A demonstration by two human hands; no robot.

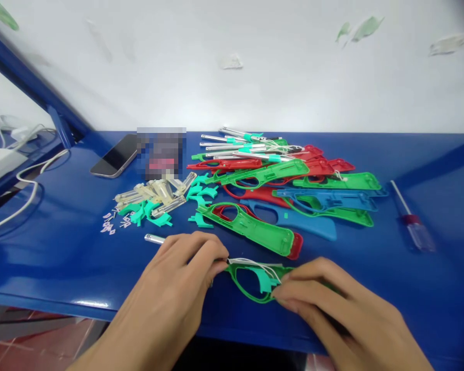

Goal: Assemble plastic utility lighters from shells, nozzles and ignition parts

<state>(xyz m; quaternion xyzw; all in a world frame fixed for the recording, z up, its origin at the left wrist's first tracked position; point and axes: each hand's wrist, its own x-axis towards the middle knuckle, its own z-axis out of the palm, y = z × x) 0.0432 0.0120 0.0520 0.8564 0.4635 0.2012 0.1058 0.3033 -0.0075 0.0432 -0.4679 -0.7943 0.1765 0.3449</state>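
Note:
Near the front of the blue table lies a green lighter casing, half a shell with its inner side up. My left hand is closed on its front end, and a silver metal tube sticks out past those fingers to the left. At the rear end, my right hand pinches the casing close to a teal trigger that sits in the loop. Thin white wires run along the upper edge between both hands. My fingers hide both ends of the casing.
Beyond my hands are stacked green, red and blue casing halves, with silver tubes behind. Loose teal triggers, clear plastic parts and tiny pieces lie left. A phone and a screwdriver flank them.

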